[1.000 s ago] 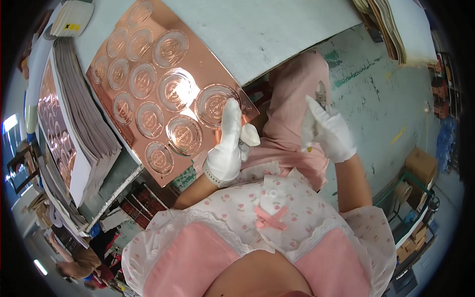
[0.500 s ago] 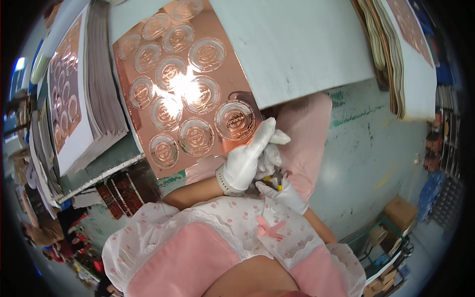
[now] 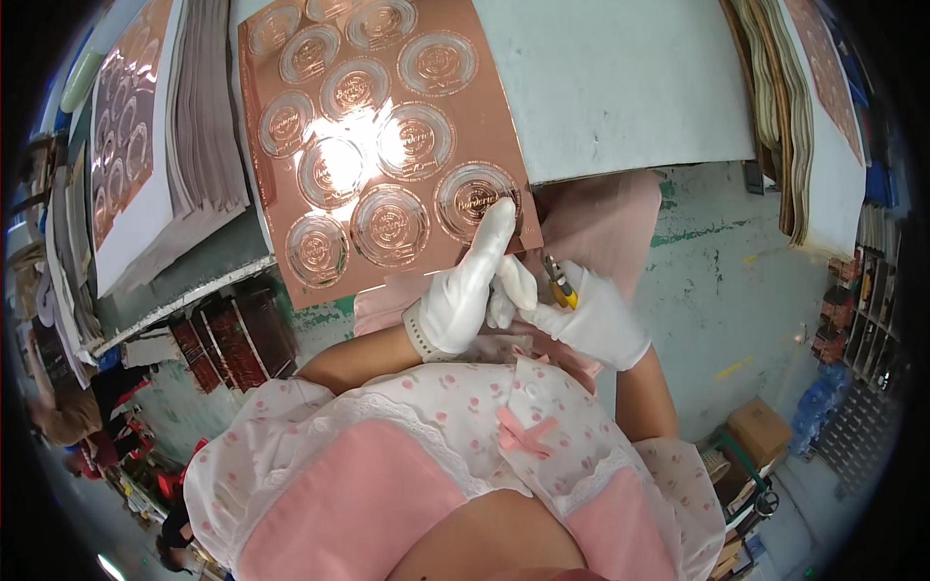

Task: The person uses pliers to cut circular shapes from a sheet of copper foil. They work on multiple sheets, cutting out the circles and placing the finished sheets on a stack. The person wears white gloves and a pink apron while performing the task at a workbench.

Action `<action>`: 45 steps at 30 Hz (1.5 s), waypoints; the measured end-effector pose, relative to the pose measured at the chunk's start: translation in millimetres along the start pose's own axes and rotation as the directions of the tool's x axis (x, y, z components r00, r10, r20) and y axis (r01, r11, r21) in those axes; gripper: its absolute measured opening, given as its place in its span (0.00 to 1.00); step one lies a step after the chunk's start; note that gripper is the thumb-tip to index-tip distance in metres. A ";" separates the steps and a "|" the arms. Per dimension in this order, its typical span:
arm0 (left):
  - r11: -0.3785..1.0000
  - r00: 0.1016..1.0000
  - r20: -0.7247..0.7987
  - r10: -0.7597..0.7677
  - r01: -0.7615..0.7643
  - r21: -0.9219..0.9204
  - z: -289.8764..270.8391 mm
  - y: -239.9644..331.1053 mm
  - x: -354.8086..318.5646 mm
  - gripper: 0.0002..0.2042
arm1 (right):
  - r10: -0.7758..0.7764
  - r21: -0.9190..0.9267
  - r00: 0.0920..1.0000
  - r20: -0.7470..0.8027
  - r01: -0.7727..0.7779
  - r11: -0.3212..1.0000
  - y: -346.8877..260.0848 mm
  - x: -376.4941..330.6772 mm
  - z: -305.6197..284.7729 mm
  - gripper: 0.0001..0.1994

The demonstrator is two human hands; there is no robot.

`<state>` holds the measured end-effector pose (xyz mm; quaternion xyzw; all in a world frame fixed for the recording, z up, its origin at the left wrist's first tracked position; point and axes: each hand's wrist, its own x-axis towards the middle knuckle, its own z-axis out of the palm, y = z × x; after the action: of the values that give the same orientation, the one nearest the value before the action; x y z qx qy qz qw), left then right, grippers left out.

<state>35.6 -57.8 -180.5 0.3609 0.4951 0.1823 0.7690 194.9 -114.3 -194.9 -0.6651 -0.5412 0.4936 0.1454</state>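
My left hand [image 3: 460, 300], in a white glove, has one long digit stretched over the near right corner of a shiny copper-coloured sheet [image 3: 446, 126]. Its other fingers are apart and partly bent by the sheet's near edge; nothing shows in them. The sheet carries several embossed round medallions and juts past the table's near edge. Just right of that corner, my gloved right hand [image 3: 601, 320] is closed around a small yellow-handled tool [image 3: 562, 289] with a dark part and a metal tip pointing away from me. Its exact kind is unclear. The fingers of both hands nearly meet.
Under the sheet lies a pale tabletop [image 3: 620, 87]. Left stands a thick paper stack [image 3: 199, 126] with a similar copper sheet [image 3: 126, 126] on top; another stack [image 3: 790, 126] stands far right. My pink-clad leg [image 3: 605, 223] is below the table edge. A cardboard box [image 3: 759, 431] stands lower right.
My right hand has come up and away from my lap, bringing the tool close to the sheet's corner. My left digit has shifted from the sheet's right edge onto its nearest medallion. The view has shifted slightly.
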 end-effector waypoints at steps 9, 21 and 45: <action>0.986 0.993 0.106 -0.053 0.069 -0.152 -10.2 -12.7 2.7 0.30 | 0.047 0.149 0.993 0.106 -0.063 0.987 -13.0 2.6 -7.4 0.20; 0.987 0.989 0.112 -0.101 0.113 -0.110 -11.1 -9.6 0.8 0.34 | 0.105 -0.014 0.981 0.162 -0.105 0.994 -24.9 2.5 -18.7 0.20; 0.981 0.976 0.195 -0.096 0.127 -0.150 -16.0 -12.2 1.5 0.27 | 0.118 -0.155 0.973 0.200 -0.088 0.984 -22.9 3.2 -25.3 0.23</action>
<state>21.0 -59.1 -194.4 0.2846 0.4237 0.1434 0.8479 202.1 -94.4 -167.9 -0.6458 -0.5526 0.5268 0.0132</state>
